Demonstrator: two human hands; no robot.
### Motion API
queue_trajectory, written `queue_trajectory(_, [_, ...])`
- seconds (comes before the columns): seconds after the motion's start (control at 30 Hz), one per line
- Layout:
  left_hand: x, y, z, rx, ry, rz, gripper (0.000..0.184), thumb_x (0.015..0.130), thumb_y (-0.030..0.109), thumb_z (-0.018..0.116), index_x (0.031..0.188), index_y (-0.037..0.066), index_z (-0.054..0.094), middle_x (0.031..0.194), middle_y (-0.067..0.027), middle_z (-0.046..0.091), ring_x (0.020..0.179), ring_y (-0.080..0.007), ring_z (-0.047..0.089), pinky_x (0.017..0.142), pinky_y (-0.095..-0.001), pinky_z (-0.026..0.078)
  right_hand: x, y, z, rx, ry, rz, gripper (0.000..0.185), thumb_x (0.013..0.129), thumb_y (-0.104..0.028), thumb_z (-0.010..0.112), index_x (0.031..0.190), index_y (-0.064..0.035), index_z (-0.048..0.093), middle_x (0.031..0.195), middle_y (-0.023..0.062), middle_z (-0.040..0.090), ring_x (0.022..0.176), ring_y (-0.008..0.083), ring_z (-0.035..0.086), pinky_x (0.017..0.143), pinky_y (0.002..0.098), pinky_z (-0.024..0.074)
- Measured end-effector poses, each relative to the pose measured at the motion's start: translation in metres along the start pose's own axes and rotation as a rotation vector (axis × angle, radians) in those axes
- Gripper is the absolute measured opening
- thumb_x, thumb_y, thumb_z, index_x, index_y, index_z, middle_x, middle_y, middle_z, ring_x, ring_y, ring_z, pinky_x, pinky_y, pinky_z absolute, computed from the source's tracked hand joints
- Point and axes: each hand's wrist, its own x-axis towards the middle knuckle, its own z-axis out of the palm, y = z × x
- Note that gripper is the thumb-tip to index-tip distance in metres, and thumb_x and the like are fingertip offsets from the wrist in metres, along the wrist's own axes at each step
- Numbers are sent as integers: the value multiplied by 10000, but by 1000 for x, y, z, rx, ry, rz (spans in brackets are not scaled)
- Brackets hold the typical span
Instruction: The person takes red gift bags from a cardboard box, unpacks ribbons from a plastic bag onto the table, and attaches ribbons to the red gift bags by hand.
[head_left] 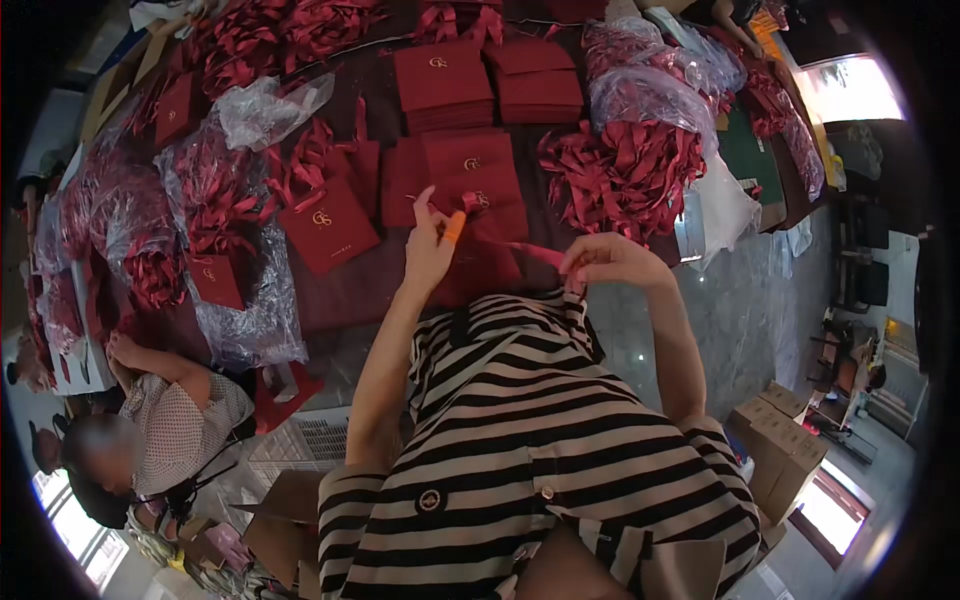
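My left hand [430, 240] is over the near edge of the table, beside dark red bags with gold lettering [475, 165]. An orange band [454, 227] wraps one of its fingers, and its fingertips are drawn together near a small loop of red ribbon [472, 203]. To the right, my right hand [612, 262] pinches the end of a red ribbon [535, 252] that stretches left toward a red bag [480, 275] lying in front of me. Whether the left fingers grip anything is too small to tell.
Stacked red bags [445, 85] stand at the back. A heap of red ribbons [635, 175] lies to the right, plastic-wrapped bundles [215, 190] to the left. Another person [180, 420] sits at the lower left. Cardboard boxes [775, 440] stand on the floor at the right.
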Motion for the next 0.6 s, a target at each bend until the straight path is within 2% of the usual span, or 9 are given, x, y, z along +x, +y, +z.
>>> queue_trajectory(0.03, [-4,6,-4,-7,-112,81,346,910,96,583,1217,66,425,832,-123,624,728,-287,612,663,-384,487,-6,7,-3,0,4,1,376,900,-262,645,1168,-6,585,897,82,660,856,137,638,794,284,503])
queue_trajectory(0.1, [-3,4,-9,101,-251,240,419,825,80,659,1205,79,482,898,-93,629,934,-293,575,826,-406,429,-16,21,-4,302,158,-339,396,894,-321,651,1083,20,580,933,123,670,890,186,641,840,329,505])
queue_trajectory(0.13, [-4,-1,-10,99,-253,238,419,825,80,659,1205,79,482,898,-93,629,934,-293,575,826,-406,429,-18,36,-12,335,161,-437,516,850,-362,691,1159,21,535,1040,160,657,972,240,637,933,389,480])
queue_trajectory(0.2, [-6,5,-15,485,-137,663,392,758,91,694,1128,99,566,884,-61,618,987,-263,539,872,-403,382,-22,28,-3,425,174,-458,566,834,-370,705,1194,21,510,1093,172,639,1011,261,629,963,402,463])
queue_trajectory(0.3, [-10,19,-16,677,-50,767,358,704,101,714,1046,122,612,846,-37,601,962,-225,525,851,-392,369,-27,21,5,458,253,-505,642,818,-370,721,1257,18,460,1176,191,606,1076,295,612,1007,416,435])
queue_trajectory(0.33, [-11,24,-18,674,-52,771,358,704,101,714,1046,122,612,846,-37,601,962,-225,525,851,-392,369,-29,19,5,400,314,-527,666,818,-362,723,1285,17,435,1206,197,591,1102,307,602,1020,417,423])
queue_trajectory(0.47, [-19,25,-26,793,-180,653,396,723,130,724,1108,158,634,850,-33,594,921,-216,504,813,-390,351,-34,32,-11,369,514,-471,263,926,-136,566,1136,21,542,1153,164,583,1060,270,604,953,389,461])
queue_trajectory(0.53, [-17,15,-29,796,-222,575,413,736,142,735,1139,167,650,892,-35,610,909,-220,494,813,-389,338,-25,30,-6,421,484,-603,157,963,-91,461,1019,17,561,981,110,583,955,237,610,933,382,459])
queue_trajectory(0.6, [-12,4,-31,550,-244,334,461,756,158,737,1204,169,632,865,-33,616,931,-224,485,839,-392,330,-15,11,8,-45,750,-661,190,990,-134,410,929,1,529,818,63,533,863,214,591,941,391,445])
